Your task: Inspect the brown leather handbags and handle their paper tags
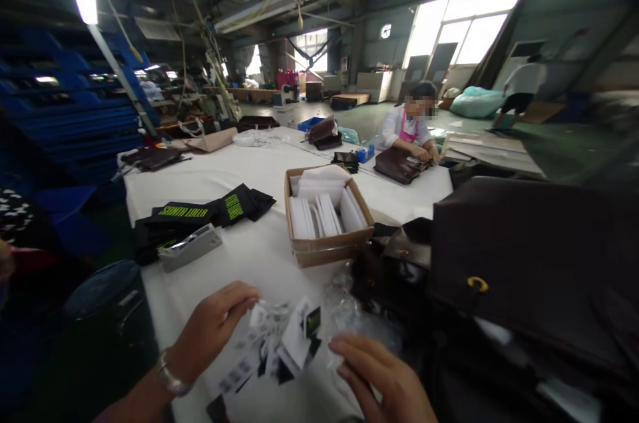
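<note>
Left hand (212,326): your fingers are curled, tips pinched on the near edge of the tags (279,350); the grip looks light, not a full fist
Right hand (382,376): lies flat and loose by the clear bag (349,313), fingers spread, holding nothing that I can see
Tags: a loose bunch of small white cards with black marks, on the white table (259,176) right in front of you, between your two hands
Axis: the bunch fans out unevenly; its long run goes from near left to far right, with the top card tipped up and facing you
Blur: the cards are smeared, so print and exact count cannot be read
Doing it well: I would pinch one card at a corner, steady the rest with your right palm, and lift slowly so the strings do not drag the bunch
Nearby: brown bag (499,263) just right of the tags, box (327,213) of white cards beyond them, black labels (210,213) far left
Other person: a co-worker (407,126) works at the far end, well apart
</note>
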`<action>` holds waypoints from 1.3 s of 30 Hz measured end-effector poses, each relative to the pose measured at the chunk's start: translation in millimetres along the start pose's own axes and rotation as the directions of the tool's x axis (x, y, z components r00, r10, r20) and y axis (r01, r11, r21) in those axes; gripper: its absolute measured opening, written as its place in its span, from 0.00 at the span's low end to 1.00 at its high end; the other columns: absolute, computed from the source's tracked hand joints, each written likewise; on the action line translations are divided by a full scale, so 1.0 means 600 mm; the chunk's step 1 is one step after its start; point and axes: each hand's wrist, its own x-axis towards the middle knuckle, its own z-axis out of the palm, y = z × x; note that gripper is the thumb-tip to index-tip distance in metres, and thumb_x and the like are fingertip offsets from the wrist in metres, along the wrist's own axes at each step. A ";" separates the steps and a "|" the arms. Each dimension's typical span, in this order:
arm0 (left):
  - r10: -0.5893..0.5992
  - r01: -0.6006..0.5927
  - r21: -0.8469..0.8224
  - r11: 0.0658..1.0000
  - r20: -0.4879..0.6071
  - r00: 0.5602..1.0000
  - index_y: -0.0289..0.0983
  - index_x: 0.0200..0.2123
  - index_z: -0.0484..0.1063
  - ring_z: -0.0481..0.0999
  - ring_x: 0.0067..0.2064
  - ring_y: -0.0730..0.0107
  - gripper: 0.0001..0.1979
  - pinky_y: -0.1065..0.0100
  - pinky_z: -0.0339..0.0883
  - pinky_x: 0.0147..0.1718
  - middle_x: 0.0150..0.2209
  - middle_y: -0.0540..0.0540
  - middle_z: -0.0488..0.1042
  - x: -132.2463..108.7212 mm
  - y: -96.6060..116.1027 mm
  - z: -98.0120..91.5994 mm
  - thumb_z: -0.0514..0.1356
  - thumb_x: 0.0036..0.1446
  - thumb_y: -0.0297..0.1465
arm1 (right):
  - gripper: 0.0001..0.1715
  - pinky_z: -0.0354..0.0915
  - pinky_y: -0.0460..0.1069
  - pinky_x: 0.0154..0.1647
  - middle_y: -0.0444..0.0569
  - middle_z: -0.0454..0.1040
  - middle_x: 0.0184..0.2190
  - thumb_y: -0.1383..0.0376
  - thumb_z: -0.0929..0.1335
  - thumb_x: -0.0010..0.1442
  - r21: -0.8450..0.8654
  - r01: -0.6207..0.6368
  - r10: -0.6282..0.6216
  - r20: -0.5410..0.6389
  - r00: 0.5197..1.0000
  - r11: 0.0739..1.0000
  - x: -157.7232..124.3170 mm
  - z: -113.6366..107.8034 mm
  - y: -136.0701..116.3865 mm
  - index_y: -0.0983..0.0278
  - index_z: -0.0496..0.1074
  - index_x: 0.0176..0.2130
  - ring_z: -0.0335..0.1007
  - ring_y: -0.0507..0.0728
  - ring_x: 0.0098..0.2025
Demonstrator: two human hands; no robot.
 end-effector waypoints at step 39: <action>0.587 -0.602 0.282 0.747 0.147 0.796 0.41 0.40 0.71 0.72 0.39 0.68 0.10 0.68 0.65 0.37 0.34 0.48 0.73 -0.089 0.355 0.066 0.50 0.63 0.26 | 0.16 0.68 0.48 0.35 0.46 0.77 0.29 0.54 0.64 0.63 -0.050 -0.305 0.255 -0.430 0.866 0.951 -0.207 -0.172 -0.137 0.60 0.76 0.36 0.72 0.55 0.31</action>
